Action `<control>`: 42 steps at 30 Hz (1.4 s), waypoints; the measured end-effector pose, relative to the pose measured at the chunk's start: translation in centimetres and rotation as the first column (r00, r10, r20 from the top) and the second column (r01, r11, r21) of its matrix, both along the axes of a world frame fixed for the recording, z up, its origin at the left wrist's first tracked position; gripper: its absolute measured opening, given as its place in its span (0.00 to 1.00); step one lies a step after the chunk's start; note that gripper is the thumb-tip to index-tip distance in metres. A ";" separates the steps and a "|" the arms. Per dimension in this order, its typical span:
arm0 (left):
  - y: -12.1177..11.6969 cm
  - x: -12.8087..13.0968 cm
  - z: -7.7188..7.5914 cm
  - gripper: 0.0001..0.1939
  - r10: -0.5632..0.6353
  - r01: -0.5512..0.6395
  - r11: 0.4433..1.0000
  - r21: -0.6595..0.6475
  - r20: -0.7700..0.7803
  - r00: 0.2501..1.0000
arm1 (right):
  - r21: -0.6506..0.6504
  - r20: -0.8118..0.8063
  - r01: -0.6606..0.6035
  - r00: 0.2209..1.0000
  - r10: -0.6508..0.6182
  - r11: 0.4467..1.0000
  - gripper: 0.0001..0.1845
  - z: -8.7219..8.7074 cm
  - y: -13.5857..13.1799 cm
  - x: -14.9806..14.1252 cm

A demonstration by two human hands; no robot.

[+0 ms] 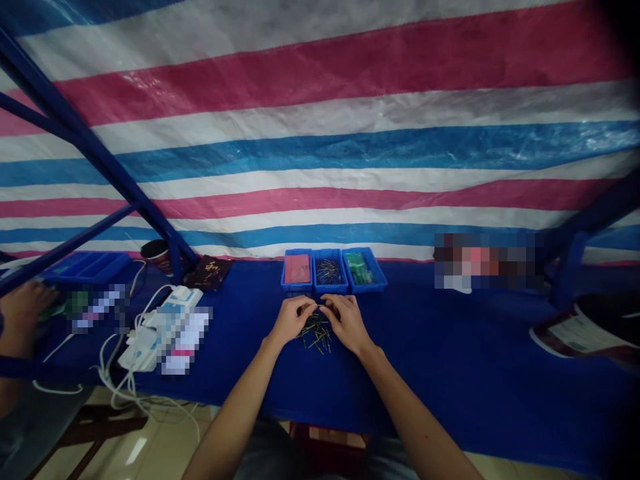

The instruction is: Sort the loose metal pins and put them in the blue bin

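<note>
My left hand (289, 320) and my right hand (347, 321) meet over the table, fingertips close together. Between them they pinch a thin yellowish rod (321, 306), too small to name more exactly. Just below the fingers lies a loose pile of thin dark and yellowish rods (316, 337). Three blue bins stand in a row beyond my hands. The left bin holds a pink block or stack (297, 269), the middle one many thin metallic pieces (329, 271), and the right one green pieces that look like small packets (361, 268).
On the left are a white power strip (173, 310) with tangled cables, a dark packet (209, 272) and a cup (156, 253). A co-worker's hand (27, 300) is at the far left near a blue tray (87, 267). A large tub (585, 330) stands at right.
</note>
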State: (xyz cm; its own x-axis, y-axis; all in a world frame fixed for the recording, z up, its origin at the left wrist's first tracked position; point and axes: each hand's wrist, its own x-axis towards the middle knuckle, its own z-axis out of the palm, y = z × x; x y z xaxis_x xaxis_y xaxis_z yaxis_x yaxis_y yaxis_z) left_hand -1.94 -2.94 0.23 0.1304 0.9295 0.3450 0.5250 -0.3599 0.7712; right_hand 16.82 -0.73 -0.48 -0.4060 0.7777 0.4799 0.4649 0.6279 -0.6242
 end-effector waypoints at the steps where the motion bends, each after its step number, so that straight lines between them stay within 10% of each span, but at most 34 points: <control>1: 0.0 0.0 0.0 0.16 0.001 -0.001 1.000 -0.005 0.006 1.000 | 0.005 -0.003 -0.009 1.000 0.009 1.000 0.13 0.0 0.0 0.0; 42: 0.1 0.0 -0.1 0.16 0.000 0.001 0.997 -0.076 0.011 1.000 | 0.015 0.010 -0.006 1.000 0.006 1.000 0.10 -0.2 0.2 -0.1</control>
